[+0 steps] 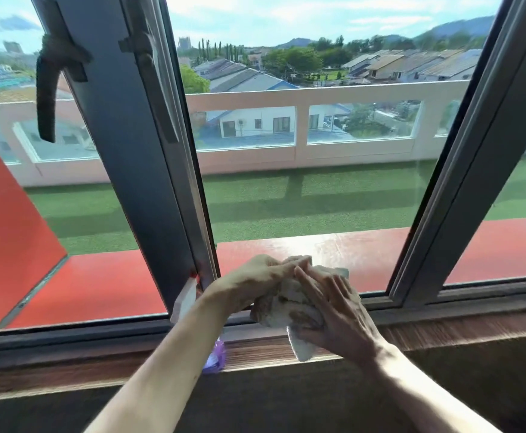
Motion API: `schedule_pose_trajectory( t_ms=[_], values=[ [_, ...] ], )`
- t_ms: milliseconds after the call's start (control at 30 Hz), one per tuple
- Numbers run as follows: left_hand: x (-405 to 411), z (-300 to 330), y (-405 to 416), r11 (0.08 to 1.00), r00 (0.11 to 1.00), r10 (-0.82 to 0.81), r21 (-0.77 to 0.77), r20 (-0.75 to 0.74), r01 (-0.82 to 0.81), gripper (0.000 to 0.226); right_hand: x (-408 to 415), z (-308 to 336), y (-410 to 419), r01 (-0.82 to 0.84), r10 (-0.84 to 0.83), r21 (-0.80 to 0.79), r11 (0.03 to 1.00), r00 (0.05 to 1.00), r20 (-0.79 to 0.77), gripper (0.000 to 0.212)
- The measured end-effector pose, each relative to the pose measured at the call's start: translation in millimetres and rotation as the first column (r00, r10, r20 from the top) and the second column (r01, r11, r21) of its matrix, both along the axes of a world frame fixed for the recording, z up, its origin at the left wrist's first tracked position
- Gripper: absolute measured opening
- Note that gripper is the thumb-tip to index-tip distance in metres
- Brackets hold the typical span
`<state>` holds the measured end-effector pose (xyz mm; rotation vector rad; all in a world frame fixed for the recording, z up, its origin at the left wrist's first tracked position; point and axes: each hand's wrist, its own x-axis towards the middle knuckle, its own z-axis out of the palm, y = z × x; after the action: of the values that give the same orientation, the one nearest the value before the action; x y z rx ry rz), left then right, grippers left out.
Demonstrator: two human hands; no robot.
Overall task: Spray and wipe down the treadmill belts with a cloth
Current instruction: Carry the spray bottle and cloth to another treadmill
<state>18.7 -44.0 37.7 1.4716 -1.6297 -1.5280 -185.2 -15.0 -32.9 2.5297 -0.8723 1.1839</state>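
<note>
Both hands meet at a window sill (pixel 255 348) of brown wood grain, bunching a crumpled whitish cloth (pixel 290 304) between them. The left hand (pixel 255 282) grips the top of the cloth, its fingers (pixel 290 265) curled over the wad. The right hand (pixel 336 310) holds the cloth from the other side, its fingers (pixel 315 282) fairly straight and laid along the fabric, thumb side tucked under; a loose corner of cloth hangs below the right palm onto the sill. Just behind the left wrist stands a spray bottle (pixel 188 296), pale with a red tip near its top and a purple base showing below the forearm; most of it is hidden by the arm. Beyond the fingers rises a dark window frame (pixel 149 170), with a black handle (pixel 47 89) up and to the left of them.
</note>
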Motion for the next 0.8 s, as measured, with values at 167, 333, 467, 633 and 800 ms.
schedule_pose_trajectory(
  t_ms=[167, 333, 467, 633, 800],
  values=[
    [-12, 0, 10, 0.999, 0.998, 0.008, -0.044, -0.068, -0.011, 0.043, 2, -24, 1, 0.092, -0.096, 0.063, 0.994, 0.993, 0.064, 0.129],
    [-9, -19, 7, 0.992, 0.995, 0.090, -0.089, -0.051, -0.094, 0.029, -6, -37, 13, 0.018, -0.389, 0.641, 0.767, 0.808, 0.443, 0.138],
    [-3, -28, 5, 0.980, 0.976, 0.165, -0.085, -0.142, -0.178, 0.024, -13, -60, 1, -0.622, -0.638, 0.723, 0.302, 0.432, 0.637, 0.156],
    [1, -38, 6, 0.952, 0.912, 0.277, -0.041, -0.302, -0.303, 0.025, -18, -78, -11, -0.844, -0.680, 0.534, -0.037, 0.413, 0.606, 0.093],
    [12, -76, 13, 0.932, 0.913, 0.356, 0.000, -0.200, -0.363, 0.022, -22, -87, -30, -0.682, -0.716, 0.726, 0.087, 0.465, 0.522, 0.060]
  ],
)
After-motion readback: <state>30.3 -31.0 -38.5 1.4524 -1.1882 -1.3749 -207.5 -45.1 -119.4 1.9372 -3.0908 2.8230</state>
